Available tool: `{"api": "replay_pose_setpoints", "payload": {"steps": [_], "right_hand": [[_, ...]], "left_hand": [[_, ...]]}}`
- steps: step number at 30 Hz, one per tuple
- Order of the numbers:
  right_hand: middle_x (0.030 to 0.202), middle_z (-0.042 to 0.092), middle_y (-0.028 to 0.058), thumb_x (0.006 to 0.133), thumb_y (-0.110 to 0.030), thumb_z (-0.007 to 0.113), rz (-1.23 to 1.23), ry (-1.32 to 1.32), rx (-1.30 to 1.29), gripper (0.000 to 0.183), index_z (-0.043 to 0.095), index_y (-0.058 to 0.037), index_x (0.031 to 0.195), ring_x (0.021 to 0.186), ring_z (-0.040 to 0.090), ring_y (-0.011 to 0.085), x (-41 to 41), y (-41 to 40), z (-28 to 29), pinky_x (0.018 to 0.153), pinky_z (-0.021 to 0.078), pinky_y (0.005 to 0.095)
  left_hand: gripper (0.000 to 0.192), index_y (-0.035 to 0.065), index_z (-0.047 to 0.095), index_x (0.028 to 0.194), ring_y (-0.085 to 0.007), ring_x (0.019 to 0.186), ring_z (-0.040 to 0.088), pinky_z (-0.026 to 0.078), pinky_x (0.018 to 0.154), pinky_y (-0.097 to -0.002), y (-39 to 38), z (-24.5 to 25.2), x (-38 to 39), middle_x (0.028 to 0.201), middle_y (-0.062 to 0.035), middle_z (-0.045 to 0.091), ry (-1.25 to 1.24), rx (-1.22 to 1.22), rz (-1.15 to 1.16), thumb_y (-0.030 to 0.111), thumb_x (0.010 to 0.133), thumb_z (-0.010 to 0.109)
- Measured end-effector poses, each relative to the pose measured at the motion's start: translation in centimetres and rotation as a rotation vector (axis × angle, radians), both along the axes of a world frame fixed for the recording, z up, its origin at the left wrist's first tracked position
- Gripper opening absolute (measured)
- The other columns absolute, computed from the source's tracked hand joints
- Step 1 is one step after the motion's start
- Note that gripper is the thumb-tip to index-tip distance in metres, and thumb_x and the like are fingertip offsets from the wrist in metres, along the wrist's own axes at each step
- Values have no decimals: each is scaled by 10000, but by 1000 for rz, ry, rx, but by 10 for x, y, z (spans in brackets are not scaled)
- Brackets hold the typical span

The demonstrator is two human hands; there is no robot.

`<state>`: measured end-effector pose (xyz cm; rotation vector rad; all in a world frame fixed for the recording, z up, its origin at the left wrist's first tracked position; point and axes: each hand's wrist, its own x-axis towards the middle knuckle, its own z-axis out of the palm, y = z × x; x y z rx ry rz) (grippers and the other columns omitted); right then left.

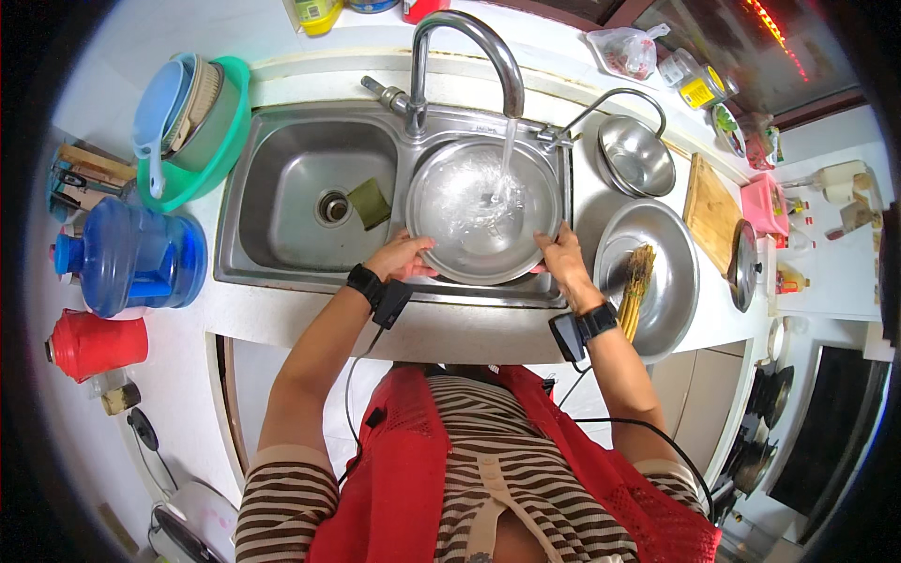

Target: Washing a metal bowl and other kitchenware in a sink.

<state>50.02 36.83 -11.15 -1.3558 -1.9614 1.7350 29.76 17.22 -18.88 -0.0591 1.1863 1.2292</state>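
Observation:
Water runs from the curved chrome faucet [512,84] into a round stainless steel basin [450,243] at the right bowl of the double sink [310,271]. My left hand [406,257] grips the basin's lower left rim. On its lower right rim, my right hand [561,257] has a hold, thumb on top. The fingers beneath the rim are partly hidden. The water's surface ripples where the stream lands. In the left sink bowl, a green scouring pad [369,203] lies beside the drain [334,208].
Right of the sink, a large steel bowl [669,302] holds a bundle of thin yellowish stalks [637,288]. Behind it sit stacked steel bowls [637,155] and a wooden cutting board [711,211]. At left stand a blue water jug [141,257] and a green basin [236,134] with colanders.

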Motion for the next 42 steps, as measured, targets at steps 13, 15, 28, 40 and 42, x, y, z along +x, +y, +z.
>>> {"api": "replay_pose_setpoints", "payload": {"steps": [13, 15, 28, 40, 42], "right_hand": [[1012, 580, 199, 868, -87, 546, -79, 44, -633, 286, 465, 27, 1118, 882, 617, 353, -65, 9, -106, 760, 539, 453], [1024, 570, 198, 873, -77, 542, -24, 43, -561, 296, 446, 34, 1129, 920, 610, 347, -70, 7, -104, 777, 533, 452], [997, 575, 219, 871, 69, 463, -266, 316, -683, 213, 470, 108, 1081, 852, 636, 302, -85, 22, -66, 724, 581, 324], [1005, 585, 194, 895, 21, 492, -211, 343, -619, 193, 488, 116, 1063, 913, 621, 283, -90, 28, -54, 835, 557, 329], [1002, 586, 195, 897, 11, 498, -207, 313, -640, 197, 488, 114, 1065, 909, 620, 279, -89, 28, -59, 828, 557, 329]], "left_hand": [[405, -152, 437, 1143, -308, 446, 601, 537, 483, -360, 23, 100, -32, 886, -266, 599, 1159, -63, -110, 70, 804, 443], [518, -161, 357, 1253, -349, 576, 631, 537, 569, -390, 21, 103, -30, 952, -295, 583, 1261, -103, -157, 65, 801, 471], [618, -92, 268, 1354, -386, 811, 609, 523, 628, -412, -1, 132, -17, 1167, -260, 488, 1849, -78, -233, 22, 796, 508], [434, -63, 441, 1243, -421, 979, 569, 468, 851, -436, -130, 111, -88, 1144, -269, 537, 1873, -287, 107, 17, 822, 510], [369, -99, 471, 1162, -440, 949, 586, 489, 800, -435, -148, 94, -118, 1031, -307, 580, 1620, -388, 129, 53, 830, 522]]}}
